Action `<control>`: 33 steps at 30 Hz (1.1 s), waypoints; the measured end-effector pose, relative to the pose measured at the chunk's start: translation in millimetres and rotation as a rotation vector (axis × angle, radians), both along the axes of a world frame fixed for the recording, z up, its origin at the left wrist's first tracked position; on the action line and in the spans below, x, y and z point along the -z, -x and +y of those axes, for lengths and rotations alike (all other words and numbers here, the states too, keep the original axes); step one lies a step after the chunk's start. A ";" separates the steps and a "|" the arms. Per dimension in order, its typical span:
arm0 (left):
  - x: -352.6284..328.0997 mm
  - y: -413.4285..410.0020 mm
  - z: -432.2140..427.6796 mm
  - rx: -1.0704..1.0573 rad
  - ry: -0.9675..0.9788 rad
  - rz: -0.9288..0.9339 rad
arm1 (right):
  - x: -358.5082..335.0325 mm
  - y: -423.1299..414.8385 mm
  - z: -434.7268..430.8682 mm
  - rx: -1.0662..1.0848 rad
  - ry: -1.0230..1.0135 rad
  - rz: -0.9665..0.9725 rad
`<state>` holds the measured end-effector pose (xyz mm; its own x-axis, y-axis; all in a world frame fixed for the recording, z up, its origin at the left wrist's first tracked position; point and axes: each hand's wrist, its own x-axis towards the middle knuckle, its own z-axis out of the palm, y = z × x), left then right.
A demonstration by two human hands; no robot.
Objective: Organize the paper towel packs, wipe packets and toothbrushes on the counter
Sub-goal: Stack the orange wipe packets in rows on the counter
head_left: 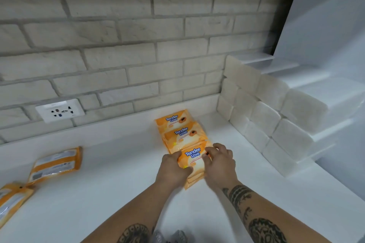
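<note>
— What are the hands doing over there?

— The left hand (173,167) and the right hand (219,163) are both gripping the nearest wipe packet (192,156), one on each side. The left fingers are curling round its left edge, and the right fingers are curling over its right edge.

— And where is that packet lying?

— It is lying label up on the white counter (118,173), at the near end of a row of three orange packets. The middle wipe packet (181,133) is lying just behind it, their edges overlapping. The far wipe packet (171,119) is lying behind that one, close to the brick wall (118,25). More orange edges are showing under the nearest one, but I cannot tell how many packets are stacked there.

— Are any others lying about?

— Two, well apart to the left. A face-down wipe packet (57,163) is lying at an angle. Another packet (11,201) is running off the left edge of view, and the two seem to be touching at a corner.

— And the paper towels?

— The paper towel packs (262,116) are standing stacked in stepped rows along the right side, near the orange row but not touching it. A wall socket (60,110) is sitting low in the bricks, over to the left.
</note>
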<state>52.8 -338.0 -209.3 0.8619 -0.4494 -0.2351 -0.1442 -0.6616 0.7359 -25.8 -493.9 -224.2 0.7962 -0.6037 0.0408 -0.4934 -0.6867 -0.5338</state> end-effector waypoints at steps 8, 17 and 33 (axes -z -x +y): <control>6.7 -5.4 -3.4 0.036 -0.127 -0.041 | 4.1 0.3 -5.8 -0.110 0.084 0.026; 5.5 -7.0 5.6 0.072 -0.116 -0.035 | -1.5 1.8 -5.1 -0.081 0.075 0.010; -41.5 -59.4 224.6 -0.141 -0.094 -0.103 | -49.0 -62.7 182.8 -0.251 0.014 -0.188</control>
<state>112.2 -113.4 -167.8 0.9363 -0.3025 -0.1781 -0.1162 -0.7458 0.6559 36.9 -311.1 -175.2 0.8981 -0.3875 0.2081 -0.2013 -0.7828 -0.5889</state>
